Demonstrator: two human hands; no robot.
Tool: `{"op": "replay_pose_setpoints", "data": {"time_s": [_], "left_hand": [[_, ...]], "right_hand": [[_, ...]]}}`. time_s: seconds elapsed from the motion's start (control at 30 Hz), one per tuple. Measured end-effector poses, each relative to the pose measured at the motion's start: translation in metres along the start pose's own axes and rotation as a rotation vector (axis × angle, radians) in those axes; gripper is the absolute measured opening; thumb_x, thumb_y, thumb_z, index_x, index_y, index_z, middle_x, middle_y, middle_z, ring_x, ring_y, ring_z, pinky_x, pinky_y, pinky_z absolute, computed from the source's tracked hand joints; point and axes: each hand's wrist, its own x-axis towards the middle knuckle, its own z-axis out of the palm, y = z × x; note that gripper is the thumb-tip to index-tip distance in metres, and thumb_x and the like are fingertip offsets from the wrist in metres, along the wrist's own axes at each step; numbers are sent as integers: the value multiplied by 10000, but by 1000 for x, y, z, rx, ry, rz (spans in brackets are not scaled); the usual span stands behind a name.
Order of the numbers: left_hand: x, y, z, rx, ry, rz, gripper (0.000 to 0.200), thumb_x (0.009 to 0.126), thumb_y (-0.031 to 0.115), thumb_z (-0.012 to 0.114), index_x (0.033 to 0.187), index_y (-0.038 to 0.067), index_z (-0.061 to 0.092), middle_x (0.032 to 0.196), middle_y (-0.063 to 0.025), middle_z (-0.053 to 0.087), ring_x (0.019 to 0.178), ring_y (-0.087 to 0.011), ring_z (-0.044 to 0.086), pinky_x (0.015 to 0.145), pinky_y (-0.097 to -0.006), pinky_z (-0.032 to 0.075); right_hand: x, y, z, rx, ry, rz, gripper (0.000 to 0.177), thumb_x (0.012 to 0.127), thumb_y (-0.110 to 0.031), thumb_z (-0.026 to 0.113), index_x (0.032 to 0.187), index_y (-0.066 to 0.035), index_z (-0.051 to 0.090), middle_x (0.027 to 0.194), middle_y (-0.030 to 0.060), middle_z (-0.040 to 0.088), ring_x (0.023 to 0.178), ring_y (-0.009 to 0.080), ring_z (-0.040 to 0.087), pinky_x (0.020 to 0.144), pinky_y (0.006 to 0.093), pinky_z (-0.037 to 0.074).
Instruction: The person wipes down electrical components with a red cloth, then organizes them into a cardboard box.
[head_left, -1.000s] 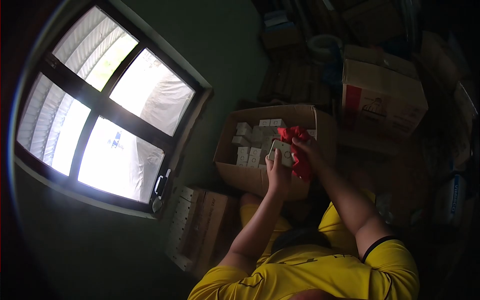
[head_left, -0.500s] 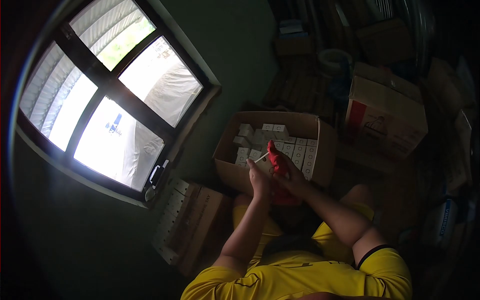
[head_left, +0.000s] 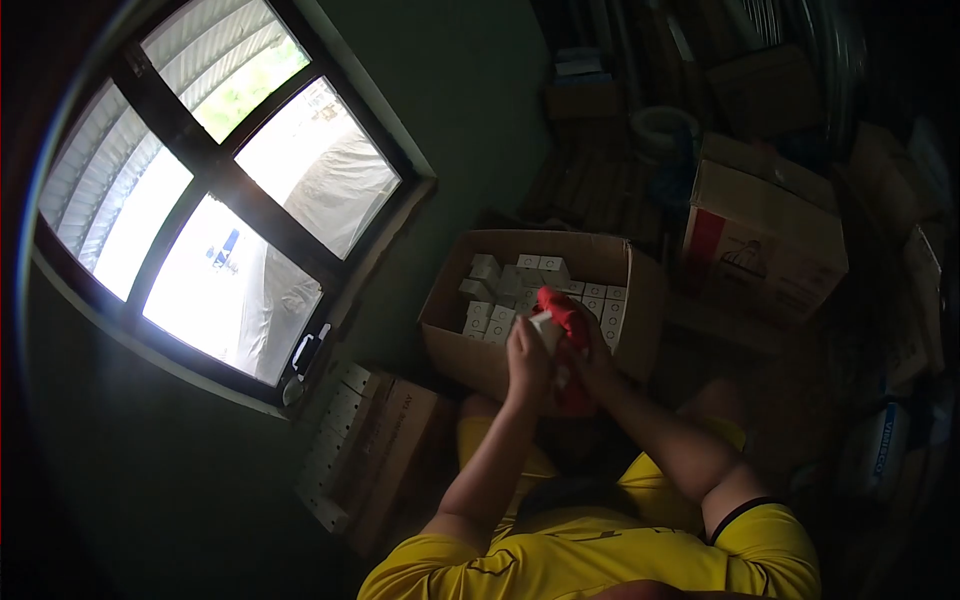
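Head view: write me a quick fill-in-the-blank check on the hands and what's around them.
1. The right hand holds a cloth coloured ____.
2. The hand gripping the pale item is the ____ one.
3. The small boxes inside the open carton are coloured ____.
4. The window shows ____ panes.

Missing words: red; left; white; four.

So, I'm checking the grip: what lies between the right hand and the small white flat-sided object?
In the head view, crumpled red cloth lies between the right hand and the white object.
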Motion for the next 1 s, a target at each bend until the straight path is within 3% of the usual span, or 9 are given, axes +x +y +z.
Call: {"op": "replay_pose_setpoints", "data": {"time_s": [0.1, 0.2, 0.27, 0.4, 0.6, 0.67, 0.8, 0.83, 1.0], "left_hand": [[0, 38, -1, -185, -42, -50, 510, 1081, 423, 308, 1065, 7, 603, 937, -106, 664, 842, -169, 648, 736, -291, 509], [15, -4, -3, 88, -193, 129, 514, 1079, 422, 308, 1093, -6, 592, 952, -136, 664, 901, -217, 656, 782, -329, 506], [-4, -7, 4, 519, -251, 145, 452, 1065, 384, 356, 1066, -7, 582, 985, -248, 640, 923, -382, 646, 799, -413, 487], [-18, -14, 8, 695, -387, 136, 412, 1062, 345, 388, 1045, -18, 582, 930, -189, 657, 889, -270, 644, 792, -402, 479], [2, -3, -7, 461, -176, 261, 366, 1060, 283, 430, 1020, -25, 624, 821, -120, 663, 800, -201, 651, 727, -347, 500], [-6, 18, -6, 386, -148, 115, 380, 1065, 287, 418, 1019, -28, 625, 802, -98, 655, 788, -161, 641, 715, -320, 499], [-2, -10, -6, 490, -161, 315, 425, 1057, 349, 422, 1038, -41, 588, 858, -152, 652, 838, -273, 650, 768, -410, 495], [-21, 17, 1, 478, -219, 130, 405, 1043, 348, 441, 1027, -36, 568, 908, -211, 642, 869, -339, 642, 787, -451, 477], [-12, 3, -11, 724, -352, 122, 360, 1031, 315, 462, 1025, -25, 582, 801, -216, 628, 756, -323, 645, 693, -417, 480]], "right_hand": [[-11, -8, 8, 273, -10, 245, 698, 910, -264, 701, 1481, -89, 340, 1391, 87, 479, 1320, 201, 437, 1107, 355, 353], [-5, 7, -7, 515, -5, 382, 673, 893, -269, 728, 1447, -88, 391, 1324, 80, 534, 1248, 186, 505, 1049, 349, 420], [4, 13, -24, 619, 24, 467, 633, 889, -286, 736, 1408, -80, 439, 1254, 74, 581, 1174, 173, 560, 997, 339, 463], [13, 40, -49, 535, 124, 586, 551, 901, -340, 723, 1330, -58, 522, 1106, 63, 649, 1032, 158, 632, 918, 320, 504], [-11, 8, -3, 251, 154, 198, 764, 865, -325, 758, 1464, -75, 356, 1366, 87, 492, 1276, 197, 472, 1068, 353, 388], [-20, 10, 2, 279, 124, 287, 769, 867, -314, 754, 1474, -97, 335, 1386, 85, 463, 1300, 208, 440, 1083, 357, 367], [-15, 3, -3, 426, 130, 428, 655, 901, -313, 725, 1426, -91, 403, 1289, 68, 534, 1185, 174, 528, 988, 326, 452], [-9, 0, -11, 504, 118, 477, 629, 907, -319, 720, 1410, -85, 424, 1259, 63, 555, 1154, 165, 549, 962, 317, 470], [-4, 12, -18, 367, 48, 464, 520, 917, -367, 705, 1294, -46, 546, 1193, 55, 613, 1069, 130, 593, 882, 291, 512]]}}
